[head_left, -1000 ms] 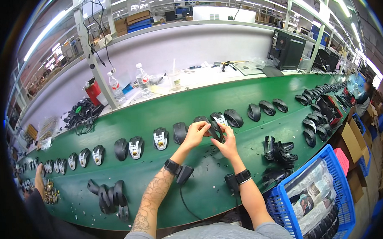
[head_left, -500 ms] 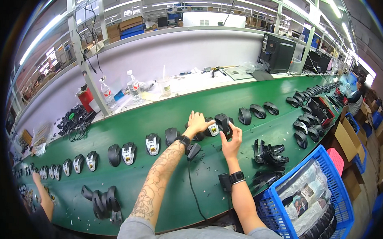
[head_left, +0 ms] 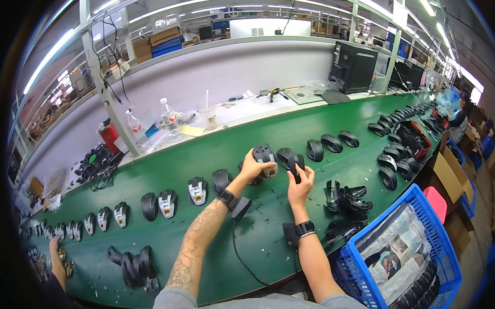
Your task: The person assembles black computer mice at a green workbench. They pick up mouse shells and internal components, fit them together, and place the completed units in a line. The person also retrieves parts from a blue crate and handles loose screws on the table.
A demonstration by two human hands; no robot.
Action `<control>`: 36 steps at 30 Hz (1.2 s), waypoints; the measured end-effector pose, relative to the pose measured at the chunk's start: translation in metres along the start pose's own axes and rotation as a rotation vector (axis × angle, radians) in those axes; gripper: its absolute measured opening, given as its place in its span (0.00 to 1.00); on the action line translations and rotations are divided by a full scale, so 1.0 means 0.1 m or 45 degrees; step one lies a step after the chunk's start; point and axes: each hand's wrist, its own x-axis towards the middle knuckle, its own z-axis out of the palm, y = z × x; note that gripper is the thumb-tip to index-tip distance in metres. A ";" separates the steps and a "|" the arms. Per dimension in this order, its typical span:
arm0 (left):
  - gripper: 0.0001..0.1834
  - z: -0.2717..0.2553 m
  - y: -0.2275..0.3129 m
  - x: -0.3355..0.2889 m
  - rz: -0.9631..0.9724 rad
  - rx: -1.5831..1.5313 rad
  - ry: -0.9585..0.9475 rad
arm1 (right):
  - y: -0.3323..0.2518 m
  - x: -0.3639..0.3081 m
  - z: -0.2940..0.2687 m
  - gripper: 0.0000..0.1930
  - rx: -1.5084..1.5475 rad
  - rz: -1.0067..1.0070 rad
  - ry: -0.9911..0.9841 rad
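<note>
My left hand (head_left: 251, 166) is closed around an opened computer mouse (head_left: 264, 153), its dark upper face turned up and a pale part showing at its side. Just to the right, my right hand (head_left: 299, 189) pinches a black mouse cover (head_left: 288, 157) between thumb and fingers. The two pieces are close together but apart. Another dark mouse partly hides behind my left hand. Left of that hand, a black mouse (head_left: 222, 180) and an open mouse with a silver-white body (head_left: 197, 191) lie on the green bench (head_left: 211, 257).
A row of mice continues left, towards another person's hand (head_left: 56, 251). Black shells (head_left: 137, 268) are piled at the near left, with more (head_left: 344, 199) at right. A blue basket (head_left: 357, 278) with newspaper and black parts stands near right. Three black mice (head_left: 332, 143) lie beyond my right hand.
My left hand, spread over the opened mouse before, has now gripped and tilted it up. My right hand still holds the cover, a little lower and turned.
</note>
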 end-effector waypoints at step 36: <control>0.34 -0.62 0.08 -1.48 -0.113 -0.634 0.389 | -1.00 -0.71 0.16 0.28 0.217 -0.247 -0.818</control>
